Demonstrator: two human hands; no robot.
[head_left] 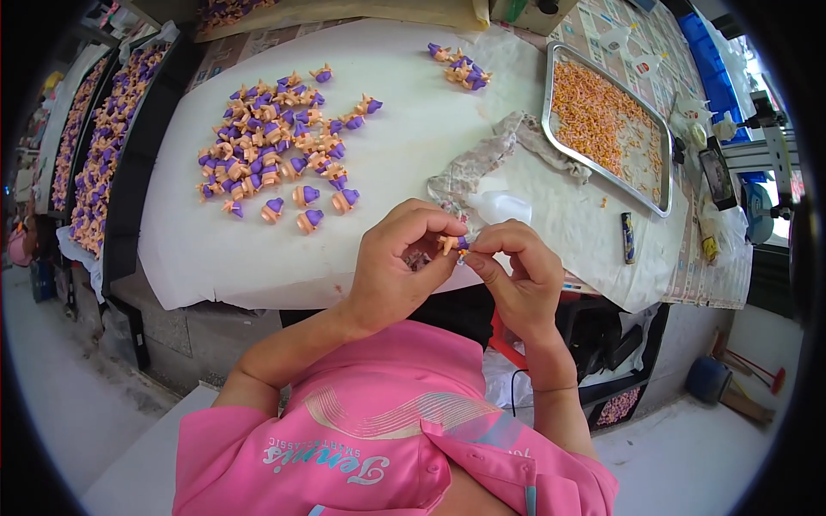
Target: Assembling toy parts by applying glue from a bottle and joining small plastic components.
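Between finger and thumb of my left hand (391, 267) is a small peach-and-purple toy figure part (450, 244), held just above the table's near edge. My right hand (525, 271) is closed in a pinch at the part's right side. A tiny orange-and-white piece (463, 255) shows at those fingertips, too small to name. A loose heap of similar peach-and-purple figure parts (262, 138) lies to the left on the white-covered table (387, 155). A smaller group of these parts (465, 69) sits at the far middle.
On the right, a metal tray (548, 107) holds many tiny orange pieces. A crumpled cloth (482, 159) and a white plastic bottle (501, 206) lie beyond my hands. Nearby are a dark blue tube (628, 238) and a clamped phone (717, 172). Black crates (142, 146) of parts stand left.
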